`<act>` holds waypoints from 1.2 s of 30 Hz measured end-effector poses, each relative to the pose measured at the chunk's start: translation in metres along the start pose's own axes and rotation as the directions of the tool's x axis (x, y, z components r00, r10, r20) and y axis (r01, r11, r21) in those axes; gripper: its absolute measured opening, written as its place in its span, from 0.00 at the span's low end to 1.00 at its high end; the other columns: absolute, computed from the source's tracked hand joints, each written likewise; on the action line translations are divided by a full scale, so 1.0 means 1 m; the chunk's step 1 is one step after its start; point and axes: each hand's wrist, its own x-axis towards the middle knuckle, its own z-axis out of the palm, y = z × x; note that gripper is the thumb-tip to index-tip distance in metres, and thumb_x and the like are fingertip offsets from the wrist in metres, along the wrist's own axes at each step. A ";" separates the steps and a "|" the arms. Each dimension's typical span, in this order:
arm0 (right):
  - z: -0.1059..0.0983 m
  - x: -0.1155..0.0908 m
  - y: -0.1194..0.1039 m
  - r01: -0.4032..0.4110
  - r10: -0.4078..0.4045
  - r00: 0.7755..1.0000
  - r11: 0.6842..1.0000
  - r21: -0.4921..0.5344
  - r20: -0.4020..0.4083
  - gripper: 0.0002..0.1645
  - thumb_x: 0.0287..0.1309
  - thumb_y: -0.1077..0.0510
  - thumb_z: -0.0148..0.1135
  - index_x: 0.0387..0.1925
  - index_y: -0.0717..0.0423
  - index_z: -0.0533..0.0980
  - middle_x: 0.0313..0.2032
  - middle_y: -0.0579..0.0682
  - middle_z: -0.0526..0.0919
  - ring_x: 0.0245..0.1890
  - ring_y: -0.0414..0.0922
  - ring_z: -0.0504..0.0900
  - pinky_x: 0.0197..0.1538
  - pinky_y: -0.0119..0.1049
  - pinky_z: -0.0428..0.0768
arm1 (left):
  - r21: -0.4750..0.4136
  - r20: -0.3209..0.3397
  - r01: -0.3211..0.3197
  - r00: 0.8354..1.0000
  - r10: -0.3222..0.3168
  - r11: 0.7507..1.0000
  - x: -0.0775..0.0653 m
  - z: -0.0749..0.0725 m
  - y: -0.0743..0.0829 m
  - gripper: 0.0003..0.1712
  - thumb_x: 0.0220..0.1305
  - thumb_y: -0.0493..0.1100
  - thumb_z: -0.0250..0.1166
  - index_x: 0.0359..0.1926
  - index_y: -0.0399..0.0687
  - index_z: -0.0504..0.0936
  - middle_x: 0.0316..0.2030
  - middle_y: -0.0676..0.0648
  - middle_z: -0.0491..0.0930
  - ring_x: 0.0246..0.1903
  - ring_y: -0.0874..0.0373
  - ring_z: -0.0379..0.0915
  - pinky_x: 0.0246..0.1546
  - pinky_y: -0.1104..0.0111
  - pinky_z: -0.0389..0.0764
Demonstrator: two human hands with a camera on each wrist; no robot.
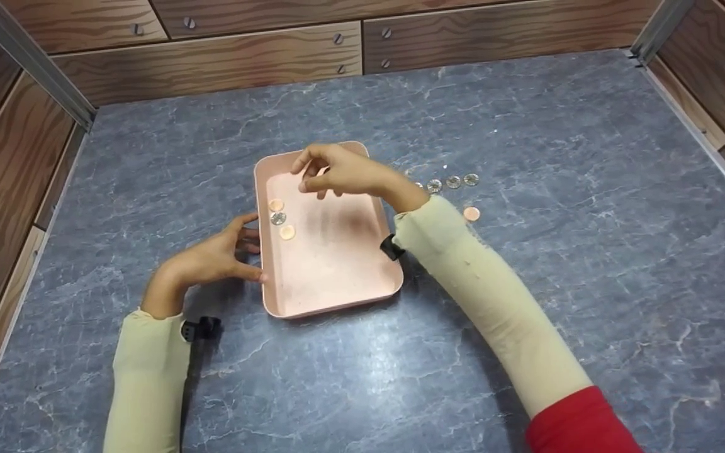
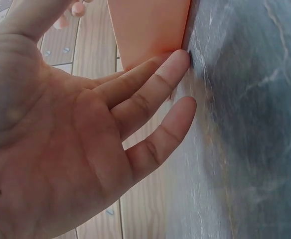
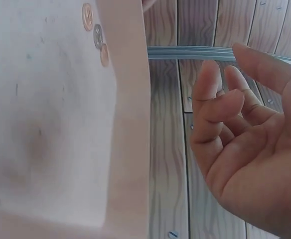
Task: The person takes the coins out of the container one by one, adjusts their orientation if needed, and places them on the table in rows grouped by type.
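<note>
A pink rectangular tray [image 1: 331, 251] rests on the table. Inside, along its left wall, lie a copper coin [image 1: 276, 205], a silver coin [image 1: 278, 218] and another copper coin [image 1: 287, 233]. My left hand [image 1: 211, 255] is at the tray's left side, its fingers extended and the thumb touching the rim; the left wrist view [image 2: 135, 99] has fingertips near the tray's base. Over the far part of the tray hovers my right hand [image 1: 343, 170]. Its fingers are loosely bent, with a gap to the thumb, and the right wrist view displays no object between them.
Right of the tray, several silver coins [image 1: 453, 182] form a row, partly hidden by my right wrist. A copper coin [image 1: 472, 214] lies nearer, beside the right sleeve. Wood-patterned panels [image 1: 211, 69] border the blue-grey marbled table [image 1: 557, 189] at the back and sides.
</note>
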 end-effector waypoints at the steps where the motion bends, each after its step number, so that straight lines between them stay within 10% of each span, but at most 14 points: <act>1: 0.002 0.002 0.001 0.002 -0.002 1.000 1.000 0.005 0.005 0.17 0.63 0.58 0.60 0.52 0.57 0.74 0.35 0.46 0.78 0.28 0.43 0.79 0.24 0.28 0.68 | -0.002 0.000 -0.002 1.000 0.002 1.000 0.000 0.000 0.000 0.64 0.52 0.44 0.75 0.75 0.40 0.36 0.68 0.31 0.60 0.67 0.37 0.61 0.63 0.49 0.70; 16: 0.028 0.019 0.018 -0.041 0.043 0.996 0.999 -0.036 0.074 0.18 0.60 0.63 0.60 0.52 0.64 0.74 0.36 0.52 0.78 0.28 0.43 0.77 0.37 0.35 0.78 | 0.004 0.005 -0.017 1.000 0.017 1.000 0.001 0.001 0.001 0.65 0.52 0.44 0.75 0.75 0.40 0.35 0.68 0.30 0.60 0.67 0.36 0.61 0.66 0.48 0.67; 36: 0.049 0.032 0.029 -0.093 0.123 0.981 0.978 -0.189 0.153 0.15 0.53 0.69 0.61 0.44 0.61 0.79 0.27 0.45 0.77 0.19 0.37 0.72 0.25 0.26 0.73 | 0.001 0.009 -0.026 1.000 0.026 1.000 0.000 -0.001 -0.003 0.64 0.53 0.44 0.75 0.74 0.39 0.35 0.68 0.29 0.60 0.67 0.37 0.61 0.64 0.49 0.69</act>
